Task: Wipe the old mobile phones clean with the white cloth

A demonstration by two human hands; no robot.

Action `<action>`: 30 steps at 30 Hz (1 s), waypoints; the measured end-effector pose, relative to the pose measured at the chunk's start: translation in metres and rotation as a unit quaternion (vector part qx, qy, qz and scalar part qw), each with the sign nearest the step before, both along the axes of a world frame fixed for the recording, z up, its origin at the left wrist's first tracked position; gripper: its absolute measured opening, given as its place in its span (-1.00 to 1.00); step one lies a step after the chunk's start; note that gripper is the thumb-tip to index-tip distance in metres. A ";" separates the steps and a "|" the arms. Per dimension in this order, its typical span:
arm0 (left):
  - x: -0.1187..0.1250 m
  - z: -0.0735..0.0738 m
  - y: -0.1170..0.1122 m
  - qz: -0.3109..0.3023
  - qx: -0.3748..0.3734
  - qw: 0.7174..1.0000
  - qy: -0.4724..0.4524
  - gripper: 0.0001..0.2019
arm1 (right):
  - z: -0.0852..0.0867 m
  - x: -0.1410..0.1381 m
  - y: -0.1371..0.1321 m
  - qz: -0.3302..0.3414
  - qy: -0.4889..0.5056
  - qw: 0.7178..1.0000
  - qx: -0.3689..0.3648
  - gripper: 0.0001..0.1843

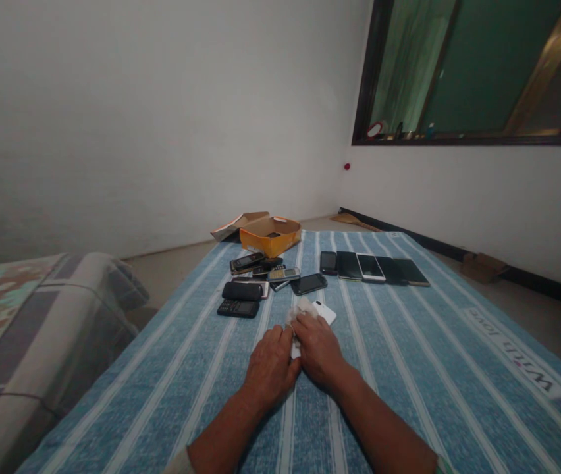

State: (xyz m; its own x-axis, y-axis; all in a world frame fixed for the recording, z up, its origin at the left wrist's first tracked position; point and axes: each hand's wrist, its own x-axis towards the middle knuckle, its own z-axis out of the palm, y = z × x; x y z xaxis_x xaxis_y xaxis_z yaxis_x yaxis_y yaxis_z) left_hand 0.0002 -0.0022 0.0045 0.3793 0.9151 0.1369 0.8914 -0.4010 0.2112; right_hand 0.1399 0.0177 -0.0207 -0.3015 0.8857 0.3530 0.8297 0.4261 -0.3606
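Note:
A white phone [325, 312] lies on the striped blue cloth in front of me, its back with the camera spot facing up. My right hand [320, 345] is closed over a crumpled white tissue [304, 307] and presses it onto the phone. Close beside it, my left hand [269, 365] has its fingers curled at the phone's near left edge. Both hands cover much of the phone. Just beyond them rests a dark phone [309, 284]. To the left is a black keypad phone [238, 308].
Several old phones are piled near a silver keypad phone [284, 274], in front of an open orange box [270, 247]. At the right, several phones lie in a row around a white-framed one [370, 267]. A covered bed or sofa [78, 329] stands at the left.

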 end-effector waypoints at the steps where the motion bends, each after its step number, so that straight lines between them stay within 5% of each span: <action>1: 0.000 0.001 0.000 0.001 -0.002 1.000 0.001 -0.68 | 0.000 0.001 0.001 0.000 0.000 1.000 -0.002 -0.61; 7: 0.002 0.009 -0.003 0.003 -0.016 1.000 0.014 -0.74 | 0.001 0.010 0.009 -0.089 -0.005 0.996 -0.023 -0.55; 14: 0.001 0.006 -0.002 0.003 -0.014 1.000 0.002 -0.68 | 0.003 0.002 0.001 -0.005 -0.003 1.000 -0.017 -0.58; 19: 0.001 0.006 -0.003 0.004 -0.018 1.000 0.012 -0.78 | 0.004 0.006 0.005 -0.082 -0.015 0.996 -0.031 -0.58; 26: 0.000 0.001 0.000 -0.003 -0.007 1.000 -0.011 -0.73 | 0.005 -0.003 -0.005 0.006 -0.003 1.000 -0.014 -0.62; 30: 0.001 0.005 -0.002 0.002 -0.011 1.000 0.005 -0.74 | 0.004 0.004 0.005 -0.029 -0.001 0.999 -0.030 -0.59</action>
State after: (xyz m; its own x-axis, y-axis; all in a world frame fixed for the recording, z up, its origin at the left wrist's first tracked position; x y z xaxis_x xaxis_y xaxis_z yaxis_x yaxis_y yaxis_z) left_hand 0.0012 -0.0044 0.0094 0.3764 0.9197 0.1120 0.8955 -0.3921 0.2106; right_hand 0.1438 0.0231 -0.0167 -0.2496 0.9211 0.2987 0.8536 0.3550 -0.3813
